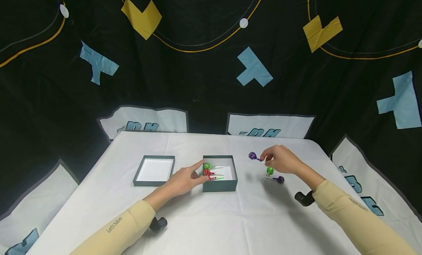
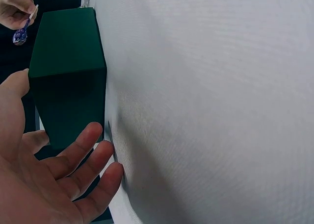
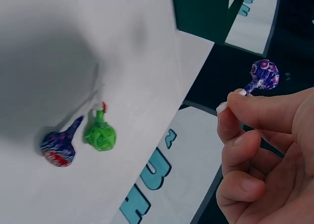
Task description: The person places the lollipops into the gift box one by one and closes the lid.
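My right hand [image 1: 281,159] pinches a purple-wrapped lollipop [image 3: 265,75] by its stick, held up above the table with the wrapped head pointing away from the fingers. Below it on the cloth lie a green lollipop [image 3: 101,136] and a second purple lollipop [image 3: 59,148]. My left hand [image 1: 184,180] rests at the left side of an open dark green box [image 1: 220,186], thumb and forefinger spread along its rim, the other fingers [image 2: 100,155] extended loosely beside the wall. Inside the box, along its left side, lie a green lollipop [image 1: 207,166] and red-wrapped lollipops [image 1: 207,172].
The box's lid [image 1: 154,170] lies with its white inside up, left of the box. A white cloth covers the table [image 1: 197,225]. Behind it hangs a black curtain [image 1: 197,82] with yellow and blue taped shapes.
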Demonstrator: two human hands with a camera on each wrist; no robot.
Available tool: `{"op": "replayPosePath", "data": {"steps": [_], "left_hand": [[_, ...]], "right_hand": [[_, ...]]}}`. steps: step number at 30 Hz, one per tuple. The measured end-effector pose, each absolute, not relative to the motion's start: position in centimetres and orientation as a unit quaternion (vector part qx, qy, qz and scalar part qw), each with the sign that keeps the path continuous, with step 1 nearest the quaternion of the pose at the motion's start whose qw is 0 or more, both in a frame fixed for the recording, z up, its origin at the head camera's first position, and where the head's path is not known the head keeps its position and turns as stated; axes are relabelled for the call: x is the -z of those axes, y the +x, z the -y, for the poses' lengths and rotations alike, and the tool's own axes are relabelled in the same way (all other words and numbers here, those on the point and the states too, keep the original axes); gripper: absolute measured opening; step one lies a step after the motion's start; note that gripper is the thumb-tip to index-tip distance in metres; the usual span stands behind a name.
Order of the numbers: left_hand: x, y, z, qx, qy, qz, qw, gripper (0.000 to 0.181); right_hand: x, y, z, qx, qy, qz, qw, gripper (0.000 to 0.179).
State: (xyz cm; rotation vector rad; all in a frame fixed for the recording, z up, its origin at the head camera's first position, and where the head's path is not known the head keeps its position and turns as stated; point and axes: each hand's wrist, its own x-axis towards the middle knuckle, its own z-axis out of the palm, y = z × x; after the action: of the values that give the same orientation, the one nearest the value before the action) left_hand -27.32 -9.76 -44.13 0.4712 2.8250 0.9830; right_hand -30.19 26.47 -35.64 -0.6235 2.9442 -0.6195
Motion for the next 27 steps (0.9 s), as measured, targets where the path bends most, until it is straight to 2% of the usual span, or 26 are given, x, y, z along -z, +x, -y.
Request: {"op": "replayPosePath", "data": {"steps": [15,27], "left_hand": [[44.0,-27.4,9.7,-0.323,0.150,-0.932,0.059,0.073],[44.1,-27.3,9.7,-0.326,0.160,-0.931,0.051,0.072]], "right_hand": [[34.6,-31.6,-23.3,0.158,-0.224,-0.961,0.044,0.016],[34.2,-32.9,-20.4,0.129,-0.230,-0.960,0.089,0.019]]}}
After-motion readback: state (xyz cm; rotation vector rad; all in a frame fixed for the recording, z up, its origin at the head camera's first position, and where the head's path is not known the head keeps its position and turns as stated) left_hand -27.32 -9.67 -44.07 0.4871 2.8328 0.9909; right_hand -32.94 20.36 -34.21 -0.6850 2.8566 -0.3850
